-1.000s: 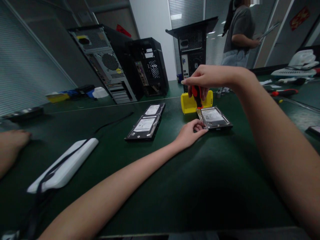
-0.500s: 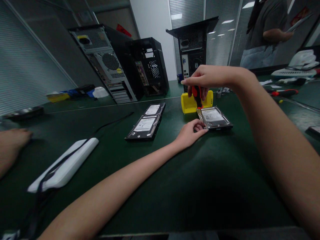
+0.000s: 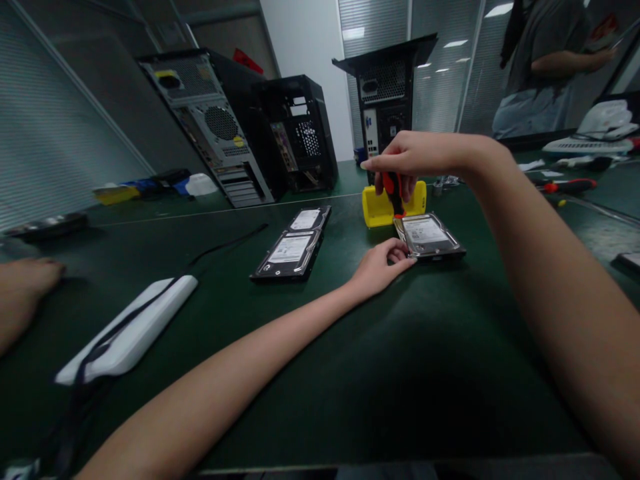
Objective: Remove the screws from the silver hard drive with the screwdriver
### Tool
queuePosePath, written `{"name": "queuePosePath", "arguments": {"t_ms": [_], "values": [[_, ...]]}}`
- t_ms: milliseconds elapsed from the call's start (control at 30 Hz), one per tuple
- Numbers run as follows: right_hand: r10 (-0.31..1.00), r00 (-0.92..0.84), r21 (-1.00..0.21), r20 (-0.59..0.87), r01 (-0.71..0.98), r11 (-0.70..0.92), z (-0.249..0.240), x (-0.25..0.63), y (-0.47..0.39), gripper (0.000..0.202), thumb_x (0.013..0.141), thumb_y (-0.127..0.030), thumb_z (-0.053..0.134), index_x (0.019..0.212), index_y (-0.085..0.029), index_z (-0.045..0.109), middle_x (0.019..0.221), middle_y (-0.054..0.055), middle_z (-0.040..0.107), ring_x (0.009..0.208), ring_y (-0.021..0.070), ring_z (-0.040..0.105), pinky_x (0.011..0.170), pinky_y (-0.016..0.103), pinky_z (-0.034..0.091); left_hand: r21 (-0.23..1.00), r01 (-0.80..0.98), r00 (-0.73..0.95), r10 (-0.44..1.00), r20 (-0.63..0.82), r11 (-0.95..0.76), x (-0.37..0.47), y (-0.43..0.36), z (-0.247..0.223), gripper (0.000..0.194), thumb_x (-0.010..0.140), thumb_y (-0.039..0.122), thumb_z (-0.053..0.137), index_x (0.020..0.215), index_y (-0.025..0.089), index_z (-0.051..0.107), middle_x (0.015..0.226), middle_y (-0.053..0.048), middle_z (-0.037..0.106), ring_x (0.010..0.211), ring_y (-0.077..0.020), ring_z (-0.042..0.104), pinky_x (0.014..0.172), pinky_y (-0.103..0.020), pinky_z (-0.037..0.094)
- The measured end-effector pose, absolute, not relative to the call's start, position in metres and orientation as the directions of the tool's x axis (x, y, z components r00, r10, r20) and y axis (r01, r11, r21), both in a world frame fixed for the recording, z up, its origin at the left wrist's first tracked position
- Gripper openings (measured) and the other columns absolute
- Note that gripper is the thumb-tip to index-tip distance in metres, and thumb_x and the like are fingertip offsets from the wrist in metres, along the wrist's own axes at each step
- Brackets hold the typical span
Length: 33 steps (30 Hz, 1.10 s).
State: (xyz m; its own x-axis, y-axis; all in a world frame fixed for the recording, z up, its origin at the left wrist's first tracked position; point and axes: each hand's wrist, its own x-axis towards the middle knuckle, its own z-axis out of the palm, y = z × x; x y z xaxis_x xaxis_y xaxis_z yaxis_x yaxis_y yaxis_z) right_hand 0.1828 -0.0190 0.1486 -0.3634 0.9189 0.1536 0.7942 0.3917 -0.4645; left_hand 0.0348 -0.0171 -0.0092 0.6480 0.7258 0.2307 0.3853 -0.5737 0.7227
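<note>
A hard drive (image 3: 433, 237) with a white label lies flat on the green table. My left hand (image 3: 379, 268) grips its near left corner, fingers curled against the edge. Above the drive's far left corner, my right hand (image 3: 400, 167) is wrapped round a red and black screwdriver (image 3: 394, 190), held upright with its lower end at the drive. The tip itself is too small to make out. Just behind stands a yellow case (image 3: 377, 207), partly covered by the right hand. Two more hard drives (image 3: 293, 247) lie end to end to the left.
Computer cases (image 3: 220, 127) stand along the back, one (image 3: 385, 93) behind my right hand. A white power strip (image 3: 130, 327) with a black strap lies at left, near another person's hand (image 3: 27, 287). Another screwdriver (image 3: 570, 186) lies at right. A person (image 3: 550, 67) stands beyond.
Both my hands, the screwdriver and the drive look almost unmoved. The person standing at the back has shifted slightly to the right.
</note>
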Motion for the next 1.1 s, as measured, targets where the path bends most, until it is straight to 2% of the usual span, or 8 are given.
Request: {"name": "queuePosePath", "arguments": {"t_ms": [367,567,767,967,1100], "values": [[0.920,-0.371,-0.470,0.124,0.795,0.384,0.1481,0.1828,-0.0176,0.053,0.089,-0.056,0.039,0.093,-0.013,0.070,0.076,0.009,0.069,0.072,0.0176,0.067,0.065,0.027,0.054,0.717,0.390,0.648,0.726,0.232,-0.577,0.0347,-0.0169,-0.0100,0.030,0.084,0.037,0.057,0.101,0.012,0.059,0.083,-0.003,0.059,0.073,-0.0127,0.054,0.067,-0.025,0.043],[0.923,-0.382,-0.518,0.036,0.783,0.344,0.1498,0.1831,-0.0118,0.042,0.092,-0.046,0.039,0.098,-0.014,0.067,0.078,0.007,0.069,0.074,0.0170,0.068,0.065,0.024,0.053,0.724,0.382,0.650,0.724,0.231,-0.575,0.0342,-0.0175,-0.0091,0.030,0.084,0.037,0.057,0.102,0.012,0.058,0.084,-0.004,0.060,0.074,-0.0129,0.055,0.067,-0.025,0.043],[0.916,-0.399,-0.530,0.043,0.768,0.360,0.1478,0.1829,-0.0145,0.035,0.093,-0.037,0.037,0.097,-0.015,0.064,0.083,0.007,0.069,0.077,0.0175,0.069,0.067,0.026,0.054,0.723,0.384,0.652,0.723,0.228,-0.574,0.0338,-0.0178,-0.0090,0.031,0.084,0.038,0.057,0.103,0.013,0.059,0.085,-0.004,0.060,0.075,-0.0137,0.055,0.068,-0.026,0.044],[0.919,-0.388,-0.524,0.065,0.771,0.362,0.1472,0.1830,-0.0154,0.036,0.093,-0.040,0.037,0.096,-0.016,0.064,0.082,0.007,0.069,0.082,0.0180,0.069,0.073,0.026,0.054,0.717,0.394,0.648,0.727,0.228,-0.576,0.0345,-0.0176,-0.0083,0.031,0.084,0.038,0.056,0.102,0.013,0.059,0.084,-0.004,0.060,0.074,-0.0136,0.055,0.068,-0.026,0.044],[0.918,-0.396,-0.522,0.038,0.775,0.356,0.1477,0.1842,-0.0123,0.034,0.093,-0.037,0.038,0.096,-0.016,0.064,0.080,0.007,0.069,0.080,0.0170,0.069,0.071,0.026,0.054,0.725,0.378,0.649,0.724,0.236,-0.575,0.0343,-0.0170,-0.0093,0.033,0.083,0.040,0.057,0.102,0.013,0.059,0.085,-0.004,0.060,0.075,-0.0135,0.055,0.068,-0.026,0.044]]}}
